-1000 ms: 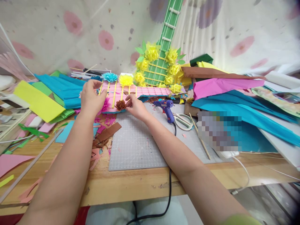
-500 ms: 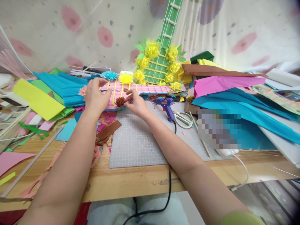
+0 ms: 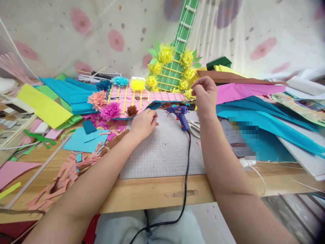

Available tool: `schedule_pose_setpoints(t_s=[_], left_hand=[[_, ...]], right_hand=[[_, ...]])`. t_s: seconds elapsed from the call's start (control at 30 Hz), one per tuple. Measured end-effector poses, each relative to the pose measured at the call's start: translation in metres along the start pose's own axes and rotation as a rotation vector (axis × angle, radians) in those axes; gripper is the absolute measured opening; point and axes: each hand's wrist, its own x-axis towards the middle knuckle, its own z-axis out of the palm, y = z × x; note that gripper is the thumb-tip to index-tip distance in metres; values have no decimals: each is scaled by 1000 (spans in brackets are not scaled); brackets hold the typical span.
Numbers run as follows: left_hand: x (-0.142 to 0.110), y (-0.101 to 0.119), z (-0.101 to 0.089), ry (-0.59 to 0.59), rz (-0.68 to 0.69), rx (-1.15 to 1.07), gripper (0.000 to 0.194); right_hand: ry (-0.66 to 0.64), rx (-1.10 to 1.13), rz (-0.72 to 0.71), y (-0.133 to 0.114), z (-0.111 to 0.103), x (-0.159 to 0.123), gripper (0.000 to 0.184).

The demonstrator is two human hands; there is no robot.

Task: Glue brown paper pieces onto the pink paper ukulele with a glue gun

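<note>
Glue gun (image 3: pixel 181 119) on mat (image 3: pixel 162 152); scrap (image 3: pixel 157 124) perhaps in left hand (image 3: pixel 143 124).

We can pass low over the grey mat (image 3: pixel 154 156), left forearm to black cord (image 3: pixel 187 161). Glue gun (image 3: pixel 181 118) blocks the far side, scissors (image 3: pixel 195 127) just right of it. Pink guitar (image 3: pixel 129 99) bars beyond the left hand (image 3: pixel 144 122); paper sheets (image 3: pixel 250 90) crowd the right.
</note>
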Motion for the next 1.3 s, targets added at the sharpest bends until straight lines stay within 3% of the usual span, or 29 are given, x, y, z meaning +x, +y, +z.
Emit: schedule_pose_setpoints(t_s=[0.1, 0.2, 0.3, 0.4, 0.53, 0.77, 0.9, 1.17, 1.3], left_hand=[[-8, -3, 16, -115, -57, 48, 15], [-12, -8, 24, -126, -122, 28, 16], [-13, -11, 29, -101, -147, -19, 16], [-11, -12, 34, -80, -195, -84, 12], [-9, -14, 38, -51, -249, -145, 7], [-10, -14, 36, -31, -222, -163, 16], [-8, -15, 37, -21, -188, -143, 16], [-4, -20, 37, -17, -186, -163, 15], [-6, -19, 35, 29, -212, -254, 16]], right_hand=[[-3, -51, 156, 21, -17, -19, 12], [11, -51, 377, 43, -24, -44, 8], [-27, -16, 447, 56, -25, -61, 30], [-118, -28, 473, 64, -23, -66, 46], [-239, -81, 455, 68, -21, -68, 54], [-327, -314, 339, 48, -18, -76, 55], [-366, -489, 357, 43, -6, -81, 64], [-408, -596, 445, 50, -2, -79, 41], [-288, -382, 443, 54, -2, -79, 42]])
